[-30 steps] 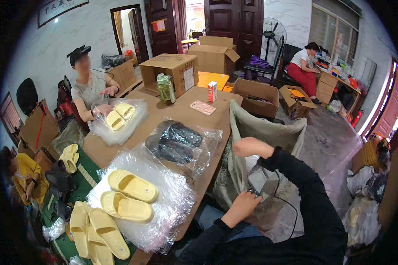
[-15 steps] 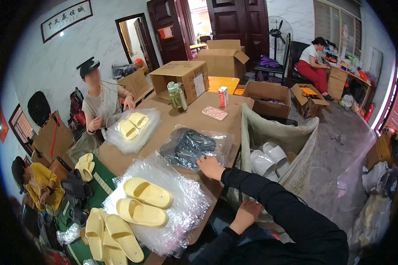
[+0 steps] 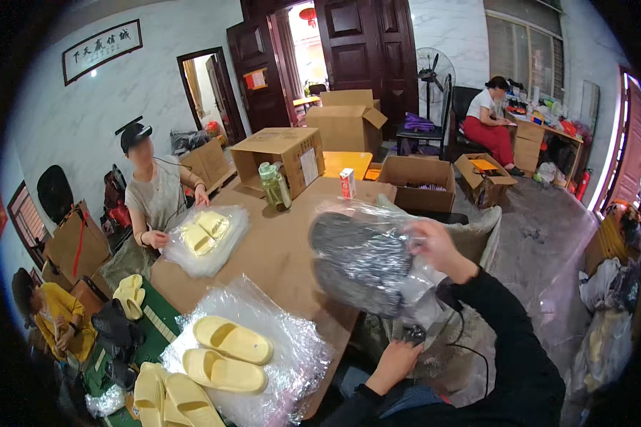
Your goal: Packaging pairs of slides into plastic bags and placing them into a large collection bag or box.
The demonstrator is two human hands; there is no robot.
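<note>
A clear plastic bag point(image 3: 427, 285) with a pair of dark grey slippers point(image 3: 360, 263) inside is raised off the table, slightly blurred. My right hand point(image 3: 438, 248) grips the bag at its right side. Below the table edge, my left hand point(image 3: 395, 363) has its fingers closed at a small dark object point(image 3: 412, 332), whose kind I cannot make out. A black cord point(image 3: 477, 350) hangs to the right of it. Near my left lies a stack of clear bags point(image 3: 292, 349) with two yellow slippers point(image 3: 228, 356) on top.
More yellow slippers point(image 3: 178, 402) sit at lower left on a green surface point(image 3: 153, 327). Across the brown table point(image 3: 263, 245), a person point(image 3: 146, 185) handles bagged yellow slippers point(image 3: 205, 231). A bottle point(image 3: 274, 188), small carton point(image 3: 347, 183) and cardboard box point(image 3: 299, 160) stand farther back. A large sack point(image 3: 481, 231) is at right.
My right hand has lifted the bagged dark slippers off the table and carried them right, over the sack. A small dark object and a cord now show at my left hand.
</note>
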